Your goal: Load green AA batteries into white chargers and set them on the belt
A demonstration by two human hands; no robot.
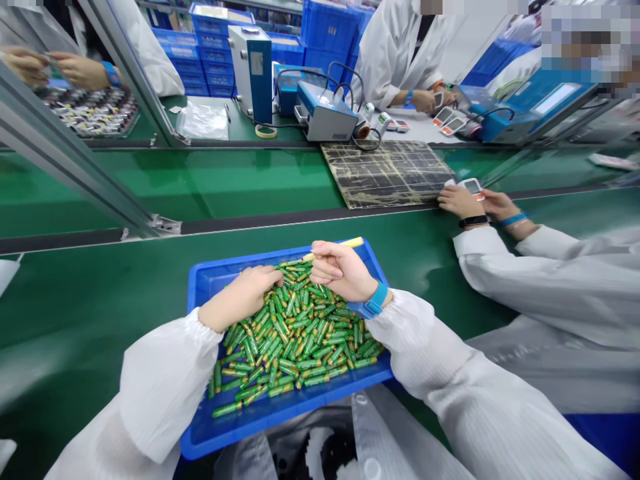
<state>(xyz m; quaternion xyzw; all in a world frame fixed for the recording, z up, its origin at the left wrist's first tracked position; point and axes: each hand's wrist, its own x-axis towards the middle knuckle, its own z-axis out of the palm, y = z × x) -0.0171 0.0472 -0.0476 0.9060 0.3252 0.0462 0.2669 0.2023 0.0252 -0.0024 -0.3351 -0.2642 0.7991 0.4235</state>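
A blue plastic tray [200,287] full of loose green batteries with gold-coloured ends [295,327] sits in front of me, tilted slightly. My left hand [253,290] reaches over its far left part, fingers curled down against the batteries; what its fingertips pinch, if anything, is hidden. Above the far right part of the pile, my right hand [340,267] is closed around a slim yellow-handled tool [356,242]. The tool's thin tip points left, towards my left hand. A blue band circles my right wrist.
Behind the tray runs a green conveyor belt [225,180] with a dark edge and a dark scratched board [390,172]. At right, a co-worker's hands [463,202] hold a small white-framed device [471,187]. Blue instruments [327,110] stand beyond, and a metal post [120,120] rises left.
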